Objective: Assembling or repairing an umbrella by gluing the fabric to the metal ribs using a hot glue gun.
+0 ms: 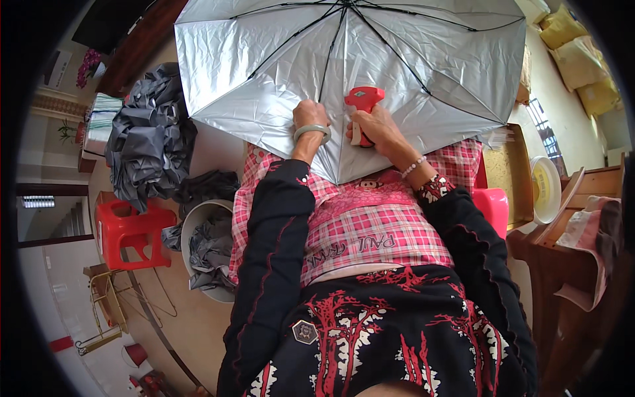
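An opened umbrella (264,99) spreads over my lap and away from me, its silver inner side up, with thin black ribs fanning out from the hub at the top. My left hand (309,118), a pale bangle at its wrist, is closed on the silver fabric by a rib, its fingertips partly hidden. To its right, my right hand (380,131) wraps round a red and white tagging gun (364,98). The gun rests over the silver fabric; its tip is hard to make out. A pink checked apron (370,231) covers my lap beneath the umbrella's near edge.
A heap of dark folded fabric (152,139) is piled on the left, above a red plastic stool (132,231). Grey fabric fills a white bucket (188,231). On the right stand a shallow tan box (512,182), a white tub (546,188) and a wooden chair (569,264).
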`<state>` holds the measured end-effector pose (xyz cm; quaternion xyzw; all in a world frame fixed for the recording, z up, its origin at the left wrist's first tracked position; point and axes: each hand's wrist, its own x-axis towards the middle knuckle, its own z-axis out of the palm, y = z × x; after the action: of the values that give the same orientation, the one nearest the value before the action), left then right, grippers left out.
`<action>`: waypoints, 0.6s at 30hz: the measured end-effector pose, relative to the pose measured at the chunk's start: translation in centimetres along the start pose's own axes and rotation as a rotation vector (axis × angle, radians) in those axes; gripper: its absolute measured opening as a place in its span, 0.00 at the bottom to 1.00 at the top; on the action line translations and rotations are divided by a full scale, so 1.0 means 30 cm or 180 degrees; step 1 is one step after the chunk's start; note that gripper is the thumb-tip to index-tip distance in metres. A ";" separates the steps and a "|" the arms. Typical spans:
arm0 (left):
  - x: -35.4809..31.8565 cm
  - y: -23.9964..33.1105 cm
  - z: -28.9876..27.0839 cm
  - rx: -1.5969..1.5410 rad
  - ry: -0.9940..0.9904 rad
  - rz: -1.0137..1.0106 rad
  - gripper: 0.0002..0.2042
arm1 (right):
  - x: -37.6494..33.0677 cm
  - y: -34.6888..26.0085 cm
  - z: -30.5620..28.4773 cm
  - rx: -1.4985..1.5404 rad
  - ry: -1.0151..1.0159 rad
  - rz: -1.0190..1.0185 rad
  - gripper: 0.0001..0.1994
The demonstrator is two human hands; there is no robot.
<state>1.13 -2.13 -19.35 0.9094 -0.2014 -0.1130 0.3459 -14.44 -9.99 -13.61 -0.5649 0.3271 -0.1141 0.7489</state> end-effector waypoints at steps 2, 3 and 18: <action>-0.003 -0.011 0.001 -0.0127 -0.0093 -0.0007 0.11 | -0.021 0.005 0.008 -0.0013 -0.0077 0.0129 0.13; -0.006 -0.017 -0.001 -0.0127 -0.0078 -0.0027 0.11 | -0.029 0.003 0.013 -0.0017 -0.0120 0.0191 0.13; -0.120 0.119 -0.022 -0.1792 -0.1288 -0.0145 0.12 | -0.016 0.005 -0.070 0.1443 -0.0736 0.0858 0.13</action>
<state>-2.88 -2.57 -16.22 0.7418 -0.2064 -0.3498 0.5336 -16.13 -11.30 -13.86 -0.3438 0.2778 -0.0186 0.8968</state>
